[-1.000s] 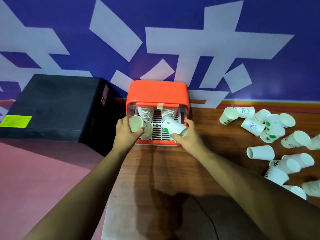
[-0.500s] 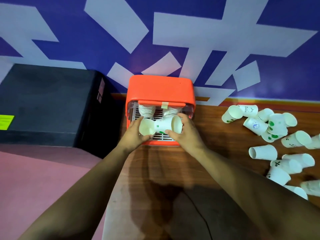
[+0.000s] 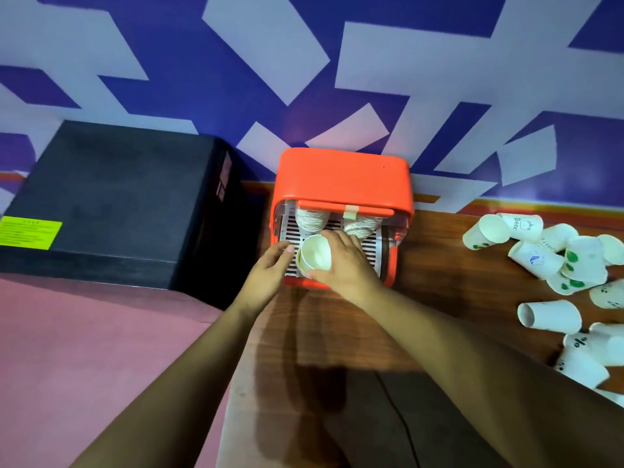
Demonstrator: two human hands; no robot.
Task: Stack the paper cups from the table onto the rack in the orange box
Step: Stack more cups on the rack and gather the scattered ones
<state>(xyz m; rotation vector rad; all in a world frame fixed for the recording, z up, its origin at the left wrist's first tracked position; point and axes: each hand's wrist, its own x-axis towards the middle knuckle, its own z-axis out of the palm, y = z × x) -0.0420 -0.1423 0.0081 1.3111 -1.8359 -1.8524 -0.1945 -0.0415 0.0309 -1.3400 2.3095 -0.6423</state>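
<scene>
right hand [image 3: 341,263] curls round a paper cup [image 3: 314,253], mouth toward the camera, over the front of the slatted rack [image 3: 369,249]. left hand [image 3: 268,270] holds nothing, fingers loose, tips just beside the cup. behind: two cup stacks [image 3: 312,219] on the rack inside the orange box [image 3: 341,177]. loose cups [image 3: 547,261] lie on the table [image 3: 456,282], right.

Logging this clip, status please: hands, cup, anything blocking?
Right hand grips cup at front of rack in orange box. Left hand open beside it. Cup stacks behind; nothing blocking.
</scene>
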